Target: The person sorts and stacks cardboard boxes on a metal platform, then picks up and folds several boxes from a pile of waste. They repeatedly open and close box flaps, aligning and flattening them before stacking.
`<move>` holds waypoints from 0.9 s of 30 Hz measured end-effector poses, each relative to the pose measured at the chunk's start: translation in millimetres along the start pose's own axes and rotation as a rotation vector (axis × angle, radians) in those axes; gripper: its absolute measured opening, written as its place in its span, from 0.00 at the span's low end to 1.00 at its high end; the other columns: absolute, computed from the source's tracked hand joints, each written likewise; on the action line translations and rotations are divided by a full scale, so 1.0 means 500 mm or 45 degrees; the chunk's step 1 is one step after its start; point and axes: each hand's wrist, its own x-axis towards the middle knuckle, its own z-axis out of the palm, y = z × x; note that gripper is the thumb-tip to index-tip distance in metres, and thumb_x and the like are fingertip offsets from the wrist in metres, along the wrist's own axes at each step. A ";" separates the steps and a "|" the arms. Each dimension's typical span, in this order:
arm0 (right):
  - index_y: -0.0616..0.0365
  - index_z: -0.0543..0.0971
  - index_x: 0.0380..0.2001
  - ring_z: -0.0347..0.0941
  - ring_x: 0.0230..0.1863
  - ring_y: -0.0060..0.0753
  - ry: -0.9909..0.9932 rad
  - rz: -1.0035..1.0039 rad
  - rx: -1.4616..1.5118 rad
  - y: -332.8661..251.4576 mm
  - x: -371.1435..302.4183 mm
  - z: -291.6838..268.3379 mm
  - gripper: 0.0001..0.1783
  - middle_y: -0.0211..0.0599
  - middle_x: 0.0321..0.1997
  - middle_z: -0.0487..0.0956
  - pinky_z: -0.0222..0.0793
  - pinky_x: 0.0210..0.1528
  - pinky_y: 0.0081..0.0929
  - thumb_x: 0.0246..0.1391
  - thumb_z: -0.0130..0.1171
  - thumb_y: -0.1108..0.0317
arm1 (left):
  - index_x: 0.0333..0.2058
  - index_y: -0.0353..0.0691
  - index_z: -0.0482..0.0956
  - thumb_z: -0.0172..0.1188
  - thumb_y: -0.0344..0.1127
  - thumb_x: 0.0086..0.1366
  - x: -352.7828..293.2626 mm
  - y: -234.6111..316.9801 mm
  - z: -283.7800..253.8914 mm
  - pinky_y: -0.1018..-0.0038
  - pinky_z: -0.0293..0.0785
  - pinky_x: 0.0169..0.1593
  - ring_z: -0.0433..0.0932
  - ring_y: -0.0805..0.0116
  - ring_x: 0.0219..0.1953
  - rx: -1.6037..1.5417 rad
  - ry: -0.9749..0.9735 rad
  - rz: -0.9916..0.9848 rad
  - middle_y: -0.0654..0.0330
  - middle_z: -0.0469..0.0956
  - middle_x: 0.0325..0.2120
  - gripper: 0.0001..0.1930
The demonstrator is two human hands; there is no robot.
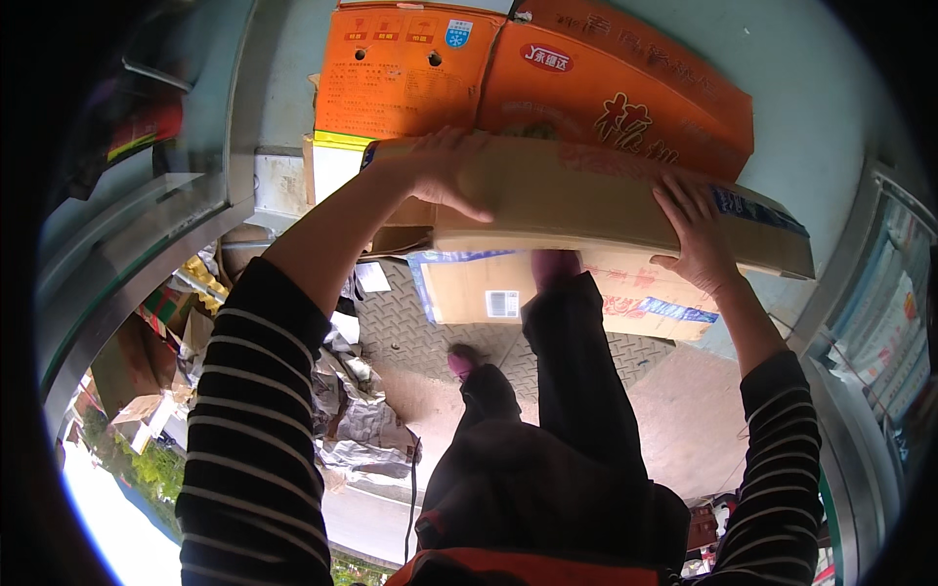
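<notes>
A brown cardboard box, flattened and with blue tape at its right end, lies across the view in front of me. My left hand grips its left part, thumb on the near face and fingers over the far edge. On its right part is my right hand, fingers bent over the upper face and thumb near the lower edge. Beneath it shows another cardboard panel with blue tape, red print and a white label. One of my shoes touches or overlaps that panel.
Orange printed cartons stand behind the cardboard. Crumpled grey wrapping and a heap of scraps lie at the left. My other shoe is on a patterned metal floor plate. Metal door frames flank both sides.
</notes>
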 end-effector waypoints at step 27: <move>0.35 0.51 0.65 0.35 0.71 0.39 0.158 0.266 0.227 -0.038 -0.043 0.153 0.46 0.28 0.71 0.43 0.27 0.70 0.44 0.45 0.62 0.49 | 0.65 0.53 0.45 0.63 0.70 0.39 -0.010 0.035 0.142 0.58 0.29 0.67 0.35 0.53 0.68 0.328 0.626 -0.191 0.50 0.44 0.65 0.58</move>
